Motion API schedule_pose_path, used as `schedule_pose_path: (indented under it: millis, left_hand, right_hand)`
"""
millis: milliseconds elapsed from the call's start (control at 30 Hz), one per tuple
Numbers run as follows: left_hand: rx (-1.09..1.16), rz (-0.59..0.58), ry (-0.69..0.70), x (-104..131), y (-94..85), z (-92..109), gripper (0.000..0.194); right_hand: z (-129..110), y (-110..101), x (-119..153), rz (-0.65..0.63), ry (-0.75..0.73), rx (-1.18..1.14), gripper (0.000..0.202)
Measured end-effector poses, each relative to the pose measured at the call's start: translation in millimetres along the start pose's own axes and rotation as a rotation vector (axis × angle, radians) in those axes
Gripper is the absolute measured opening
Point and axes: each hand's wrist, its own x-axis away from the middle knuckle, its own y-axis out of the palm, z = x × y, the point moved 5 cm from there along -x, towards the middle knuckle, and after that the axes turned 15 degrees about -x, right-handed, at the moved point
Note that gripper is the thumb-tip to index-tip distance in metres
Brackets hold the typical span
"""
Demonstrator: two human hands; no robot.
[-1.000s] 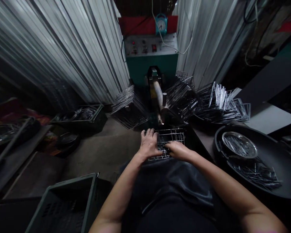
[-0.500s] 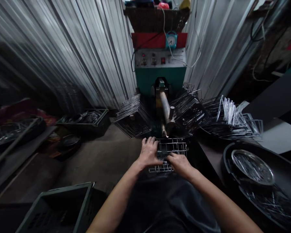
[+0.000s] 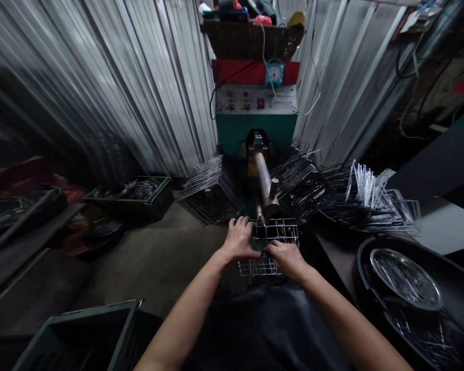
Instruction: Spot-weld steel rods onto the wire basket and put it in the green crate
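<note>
A wire rack (image 3: 268, 265) of crossed metal rods lies in front of my body, below the electrode tips of a green machine (image 3: 232, 128). My left hand (image 3: 239, 238) grips the rack's left side, fingers over its far left edge and thumb pointing inward. Near the rack's middle, my right hand (image 3: 288, 257) has its thumb and fingers pinched on it. The machine's metal arm (image 3: 263, 172) reaches down to the rack's far edge, with a pointed tip (image 3: 260, 212) close to the wires. Whether the tip touches them is too small to tell.
Stacked wire frames stand left (image 3: 211, 188) and right (image 3: 301, 180) of the arm. A black tub (image 3: 361, 273) at right holds a metal bowl (image 3: 406, 278) of rods. A green crate (image 3: 126, 330) sits lower left, another (image 3: 154, 198) farther back.
The view has shifted slightly, so the machine appears lower. Both hands keep nearly the same hold, and the rack's far edge now appears closer to the machine's tips.
</note>
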Motion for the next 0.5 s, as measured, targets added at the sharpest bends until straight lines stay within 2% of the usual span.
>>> schedule_pose_path:
  millis: [167,300,500]
  left_hand:
    - [-0.001,-0.026,0.009,-4.0,-3.4,2.4,0.077]
    - [-0.04,-0.025,-0.013,-3.9,-3.4,2.2,0.082]
    - [-0.023,-0.076,-0.066,-23.5,1.8,-10.8,0.078]
  right_hand:
    - [2.9,1.6,-0.3,0.019,-0.004,0.009,0.031]
    - [5.6,8.6,1.0,0.061,-0.009,0.028,0.03]
    - [12.9,0.7,-18.2,0.145,0.011,0.022,0.031]
